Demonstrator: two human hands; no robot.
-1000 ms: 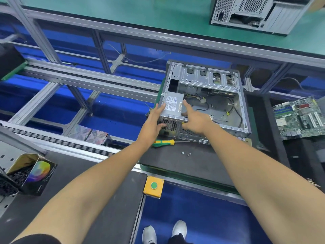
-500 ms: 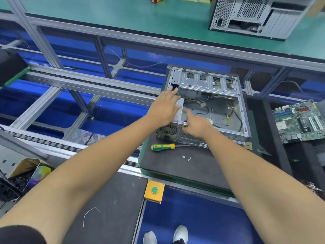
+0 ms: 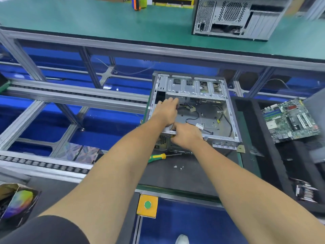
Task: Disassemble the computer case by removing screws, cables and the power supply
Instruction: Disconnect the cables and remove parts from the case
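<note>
computer case (image 3: 226, 110) lies open side up, long axis running away; both hands (image 3: 167, 111) grip its power supply (image 3: 162, 140).

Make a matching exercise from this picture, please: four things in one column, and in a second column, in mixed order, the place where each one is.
Things:
1. screwdriver
2. motherboard
3. left hand
4. loose screws

Places:
A. on the black tray to the right of the open case
B. on the dark mat in front of the case, near its left corner
C. inside the case, at its left side
D. on the dark mat, to the right of the green and yellow handle

Pairs: 1-B, 2-A, 3-C, 4-D
</note>
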